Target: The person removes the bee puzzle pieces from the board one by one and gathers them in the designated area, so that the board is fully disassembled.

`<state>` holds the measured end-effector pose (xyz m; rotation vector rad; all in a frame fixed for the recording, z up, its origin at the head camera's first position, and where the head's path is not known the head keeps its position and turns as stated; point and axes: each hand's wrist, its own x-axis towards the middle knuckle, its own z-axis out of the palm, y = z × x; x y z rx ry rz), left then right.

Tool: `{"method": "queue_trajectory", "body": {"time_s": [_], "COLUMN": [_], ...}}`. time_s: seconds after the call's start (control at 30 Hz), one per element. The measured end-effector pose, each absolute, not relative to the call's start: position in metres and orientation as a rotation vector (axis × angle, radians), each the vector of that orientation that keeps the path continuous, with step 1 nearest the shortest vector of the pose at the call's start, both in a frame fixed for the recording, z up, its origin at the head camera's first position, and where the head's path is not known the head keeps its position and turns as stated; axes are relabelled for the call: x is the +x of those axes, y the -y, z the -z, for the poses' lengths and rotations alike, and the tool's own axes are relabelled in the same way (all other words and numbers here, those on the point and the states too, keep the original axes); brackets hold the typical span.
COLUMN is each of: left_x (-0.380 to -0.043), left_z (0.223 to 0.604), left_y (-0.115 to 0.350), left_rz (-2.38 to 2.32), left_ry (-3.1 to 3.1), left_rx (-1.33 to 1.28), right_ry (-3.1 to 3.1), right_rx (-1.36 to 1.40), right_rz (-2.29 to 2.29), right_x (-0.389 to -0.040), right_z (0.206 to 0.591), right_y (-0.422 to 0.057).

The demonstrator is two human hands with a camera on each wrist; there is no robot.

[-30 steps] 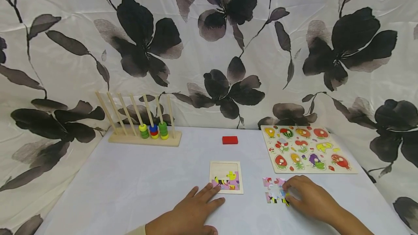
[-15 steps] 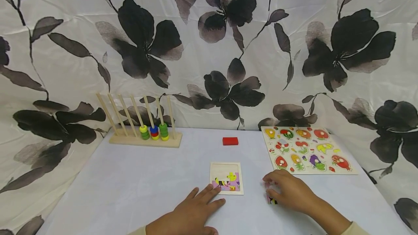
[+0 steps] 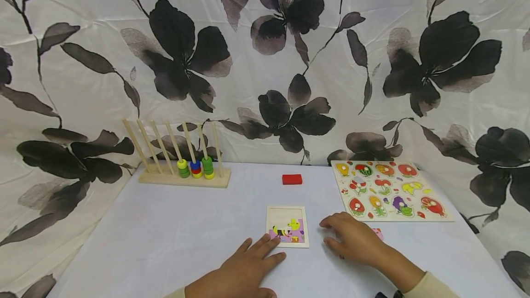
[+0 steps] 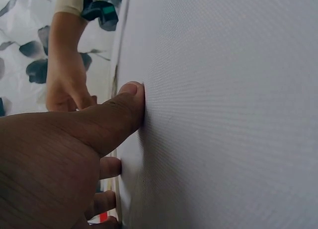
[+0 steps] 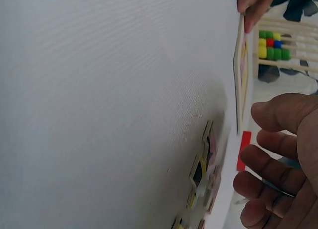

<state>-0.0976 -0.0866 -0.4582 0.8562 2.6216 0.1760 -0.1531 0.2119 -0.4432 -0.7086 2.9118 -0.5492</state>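
A small square wooden puzzle tray [image 3: 285, 210] lies on the table, its lower part filled with pink and yellow bee-picture pieces. My left hand [image 3: 240, 268] lies flat, its fingertips touching the tray's lower left corner. To the right of the tray, my right hand [image 3: 354, 240] hovers with loosely bent fingers. In the right wrist view, nothing shows between the thumb and fingers of that hand. Several loose puzzle pieces [image 5: 198, 170] lie on the table beneath it. From the head, the hand hides most of them; one pink piece [image 3: 377, 233] shows beyond it.
A wooden fruit puzzle board [image 3: 389, 192] lies at the back right. A red block [image 3: 291, 179] sits behind the tray. At the back left stands a peg rack [image 3: 184, 180] with coloured rings on some pegs. Floral cloth [image 3: 290, 59] hangs behind the table.
My right hand has moved left, from the right side of the loose pieces to over them and nearer the tray. The left hand stays in place on the tray.
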Motion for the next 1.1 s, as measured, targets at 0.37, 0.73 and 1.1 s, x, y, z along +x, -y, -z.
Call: {"method": "queue_trajectory", "body": {"time_s": [0.37,0.73,1.1], "left_x": [-0.098,-0.099,-0.098], "left_z": [0.457,0.458,0.458], "left_y": [0.087,0.088,0.087], "left_rz": [-0.174,-0.160,-0.150], "left_ry": [-2.611,-2.616,-2.627], "left_rx": [0.861,0.877,0.891], "right_ry": [-2.921,-2.924,-2.931], "right_rx": [-0.756,-0.773,-0.729], "right_rz": [0.551,0.536,0.487], "right_x": [-0.160,-0.166,-0.172], "right_z": [0.450,0.454,0.451], "right_y": [-0.193,-0.173,-0.158]}}
